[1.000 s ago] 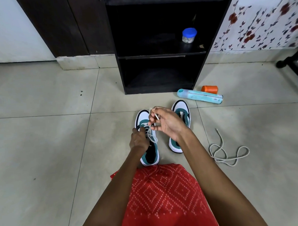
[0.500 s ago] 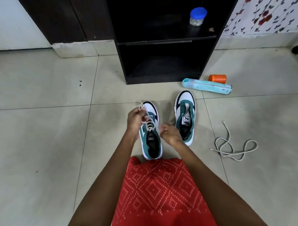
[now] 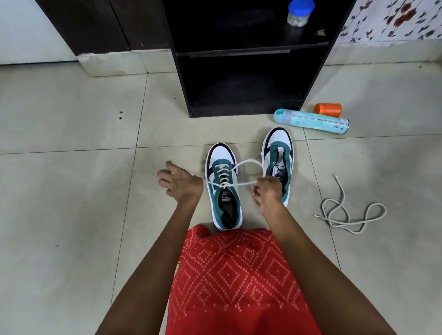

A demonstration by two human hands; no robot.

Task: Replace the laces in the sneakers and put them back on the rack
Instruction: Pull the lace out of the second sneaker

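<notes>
Left hand point(image 3: 180, 183): 9 o'clock of laced sneaker; outer fingers splayed, lace point(image 3: 242, 164) end held taut at the thumb side.
Laced sneaker point(image 3: 224, 192): on floor tile, toe to 12 o'clock; lace crossed over the tongue.
Right hand point(image 3: 267, 193): at its 3 o'clock; fingers curled, pinching the other lace end.
Second sneaker point(image 3: 278, 160): 2 o'clock, eyelets bare.
Loose lace point(image 3: 349, 213): coiled, well apart, 3 o'clock.
Rack point(image 3: 246, 51): 12 o'clock.

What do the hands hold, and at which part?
Both hold the white lace of the laced sneaker: left hand and right hand each pinch one free end.
</notes>
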